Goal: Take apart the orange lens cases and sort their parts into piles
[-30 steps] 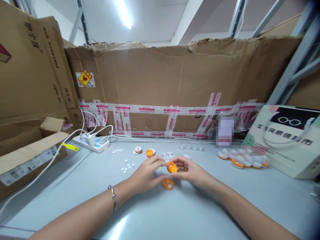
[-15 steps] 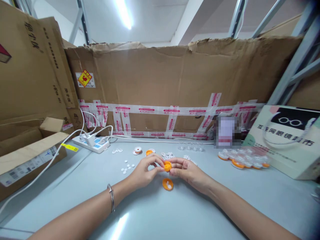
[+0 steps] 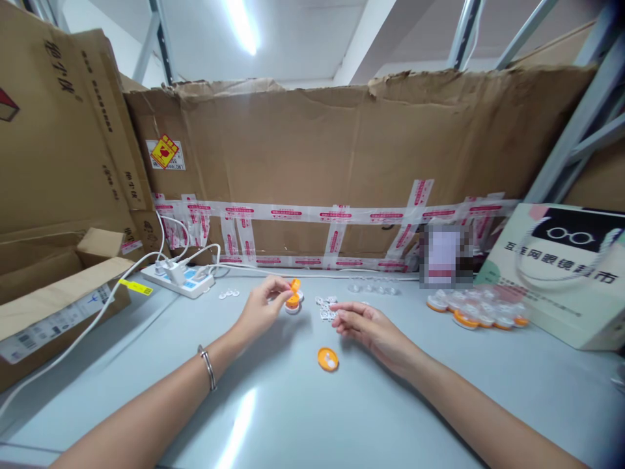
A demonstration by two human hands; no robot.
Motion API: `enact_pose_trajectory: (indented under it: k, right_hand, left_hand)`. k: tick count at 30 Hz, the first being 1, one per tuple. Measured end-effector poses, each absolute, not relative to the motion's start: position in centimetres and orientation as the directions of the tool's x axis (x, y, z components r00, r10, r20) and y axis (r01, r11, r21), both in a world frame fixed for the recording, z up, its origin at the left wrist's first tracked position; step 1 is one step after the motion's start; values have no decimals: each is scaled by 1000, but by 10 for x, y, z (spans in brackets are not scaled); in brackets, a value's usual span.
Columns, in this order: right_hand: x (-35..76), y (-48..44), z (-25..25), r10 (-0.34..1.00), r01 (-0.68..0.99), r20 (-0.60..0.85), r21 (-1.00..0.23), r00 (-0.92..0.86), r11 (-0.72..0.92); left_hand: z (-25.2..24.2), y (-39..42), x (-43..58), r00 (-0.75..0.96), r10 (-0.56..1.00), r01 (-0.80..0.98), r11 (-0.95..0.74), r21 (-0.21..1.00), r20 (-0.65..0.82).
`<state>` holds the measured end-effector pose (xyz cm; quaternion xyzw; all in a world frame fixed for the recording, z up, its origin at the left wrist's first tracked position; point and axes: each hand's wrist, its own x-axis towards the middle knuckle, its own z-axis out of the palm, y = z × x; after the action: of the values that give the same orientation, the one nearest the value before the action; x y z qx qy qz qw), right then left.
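My left hand [image 3: 263, 305] reaches to the back of the grey table [image 3: 312, 417], with its fingertips pinched on a small orange disc [image 3: 295, 284] just above an orange and white disc stack [image 3: 293, 303]. My right hand [image 3: 364, 327] hovers low over the table beside a heap of small white printed pieces [image 3: 326, 307], fingers loosely curled and empty. An orange disc with a white centre [image 3: 327, 359] lies flat on the table between my forearms. Several tiny white buttons [image 3: 228, 294] lie to the left of my left hand.
A white power strip [image 3: 178, 277] with cables sits at the back left beside open cardboard boxes [image 3: 58, 293]. A taped cardboard wall [image 3: 342, 163] closes the back. Finished orange and white discs [image 3: 476, 311] and clear caps [image 3: 374, 285] lie at the right, near a printed paper bag [image 3: 566, 273].
Both hands had held an orange disc together at the centre. My left hand has carried it back and left to the disc stack, and my right hand has let go and opened.
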<state>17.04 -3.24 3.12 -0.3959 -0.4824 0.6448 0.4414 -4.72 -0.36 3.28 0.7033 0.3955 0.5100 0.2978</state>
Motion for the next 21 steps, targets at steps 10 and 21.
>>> enact_pose_trajectory:
  k: [10, 21]
  right_hand:
    - [168, -31, 27, 947, -117, -93, -984, -308, -135]
    - [169, -27, 19, 942, -71, -61, -993, -329, -89]
  left_hand:
    - [15, 16, -57, 275, 793, 598, -584, 549, 544]
    - [22, 15, -54, 285, 721, 665, -624, 411, 632]
